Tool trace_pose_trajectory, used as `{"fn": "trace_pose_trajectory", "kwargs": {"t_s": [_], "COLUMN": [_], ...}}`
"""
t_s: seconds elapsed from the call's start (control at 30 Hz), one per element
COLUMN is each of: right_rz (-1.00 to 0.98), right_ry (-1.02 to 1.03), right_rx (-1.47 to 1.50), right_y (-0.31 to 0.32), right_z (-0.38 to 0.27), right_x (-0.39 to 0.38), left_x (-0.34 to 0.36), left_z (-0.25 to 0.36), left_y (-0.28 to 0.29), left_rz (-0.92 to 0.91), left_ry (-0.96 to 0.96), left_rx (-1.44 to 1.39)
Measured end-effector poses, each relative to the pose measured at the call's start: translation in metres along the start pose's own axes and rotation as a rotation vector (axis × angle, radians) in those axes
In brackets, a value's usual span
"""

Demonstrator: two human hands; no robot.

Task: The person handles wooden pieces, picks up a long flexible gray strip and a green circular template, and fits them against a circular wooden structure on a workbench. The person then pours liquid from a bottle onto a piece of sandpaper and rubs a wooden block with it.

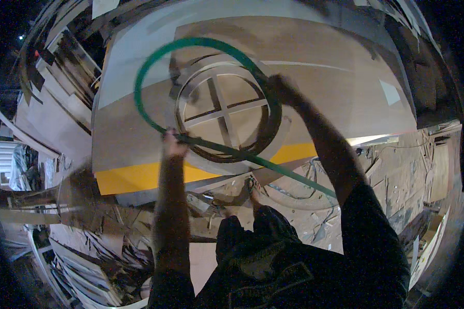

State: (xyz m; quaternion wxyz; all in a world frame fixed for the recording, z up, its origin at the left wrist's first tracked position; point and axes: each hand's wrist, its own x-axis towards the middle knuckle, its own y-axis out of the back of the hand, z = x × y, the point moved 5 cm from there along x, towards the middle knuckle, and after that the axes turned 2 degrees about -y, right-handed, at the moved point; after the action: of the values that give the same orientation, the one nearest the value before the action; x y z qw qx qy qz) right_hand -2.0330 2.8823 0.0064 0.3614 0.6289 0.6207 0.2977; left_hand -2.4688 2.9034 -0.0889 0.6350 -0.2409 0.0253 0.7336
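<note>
- Clearly, the green strip (pixel 191 41) is the thing in hand: long, narrow, bent into a big loop above the bench (pixel 335 98).
- Left hand (pixel 176 144) at the near left of the loop, fingers wrapped round the strip, forearm reaching straight out from the body.
- Right hand (pixel 283 88) across on the far right side of the loop; blurred, but its fingers look closed on the strip too.
- From the left hand a straighter run slants down to the right, over the near rim of the round wooden frame (pixel 223 109) as seen from above, its end reaching past the bench edge.
- Round frame lies flat on the bench, inner bars making a cross. Loop overlaps it in view, spreading beyond it at far left; whether the two touch, I cannot tell.
- Bench top mostly brown; pale panel (pixel 134 72) along the far left, yellow band (pixel 144 178) along the near edge, small pale piece (pixel 389 92) at far right.
- Person in a dark shirt (pixel 294 273) stands against the near side, feet amid scraps on the littered floor (pixel 392 180).
- Stacked boards (pixel 62 90) to the left of the bench.
</note>
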Motion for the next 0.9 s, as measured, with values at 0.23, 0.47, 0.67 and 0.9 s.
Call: {"fn": "trace_pose_trajectory", "kwargs": {"t_s": [0.23, 0.47, 0.67, 0.9], "right_rz": [0.112, 0.08, 0.205, 0.261], "right_ry": [-0.265, -0.357, -0.343, -0.314], "right_rx": [0.057, 0.181, 0.088, 0.164], "right_y": [-0.066, -0.054, -0.055, -0.055], "right_z": [0.024, 0.004, 0.051, 0.022], "right_x": [-0.076, -0.12, -0.123, -0.1], "left_x": [-0.062, -0.092, -0.11, -0.074], "left_z": [-0.155, -0.169, -0.116, -0.118], "left_y": [-0.031, -0.011, -0.052, 0.013], "left_rz": [0.079, 0.022, 0.195, 0.242], "left_ry": [0.417, -0.147, 0.254, -0.301], "left_rx": [-0.42, 0.236, 0.664, 1.054]}}
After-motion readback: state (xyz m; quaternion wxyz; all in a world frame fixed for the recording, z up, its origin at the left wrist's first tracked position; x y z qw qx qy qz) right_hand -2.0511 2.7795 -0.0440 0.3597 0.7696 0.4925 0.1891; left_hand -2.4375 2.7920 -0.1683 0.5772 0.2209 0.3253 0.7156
